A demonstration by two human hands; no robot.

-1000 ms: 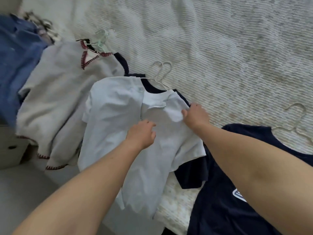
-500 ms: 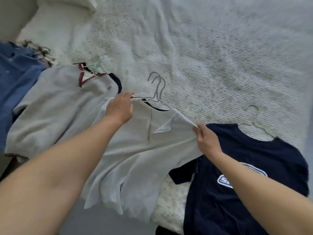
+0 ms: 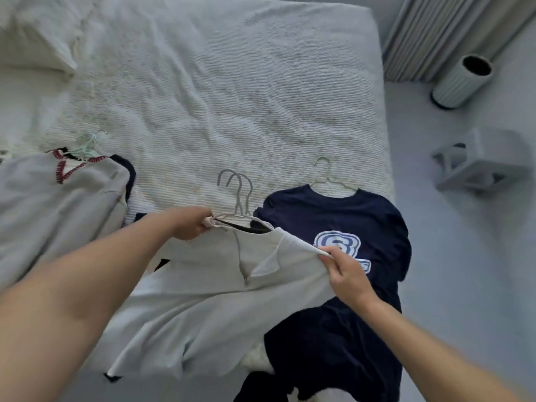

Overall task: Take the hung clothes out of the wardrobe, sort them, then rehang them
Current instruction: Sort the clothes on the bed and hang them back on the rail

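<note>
Pale grey short-sleeved cotton shirt with an open collar [image 3: 220,309], spread over the near edge of the bed and stretched between both hands. Left hand [image 3: 190,223] curled round the shirt's left shoulder together with the arm of a hanger, fingers closed on the fabric. Right hand [image 3: 345,271] pinching the shirt's right shoulder seam between thumb and fingers, pulling the cloth taut over the navy tee. Two grey wire hangers [image 3: 239,192] with hooks side by side poking out above the collar, a dark garment showing just under the neckline. Just beside on the right, partly under the shirt's sleeve, a navy blue T-shirt with a white and blue chest logo [image 3: 342,216], lying flat on its own pale wire hanger [image 3: 327,177]. Well to the left, a light grey knitted sweater with red-stitched V-neck trim [image 3: 55,207] on a mint green hanger [image 3: 87,145], with a navy edge peeking from beneath. All on a white ribbed bedspread [image 3: 232,97], a white pillow [image 3: 37,33] at the far left corner. On the grey floor to the right, a ribbed pale cylinder with a dark opening [image 3: 461,79], grey pleated curtain [image 3: 446,30] behind it, and a grey blocky stand [image 3: 484,161] nearer.
</note>
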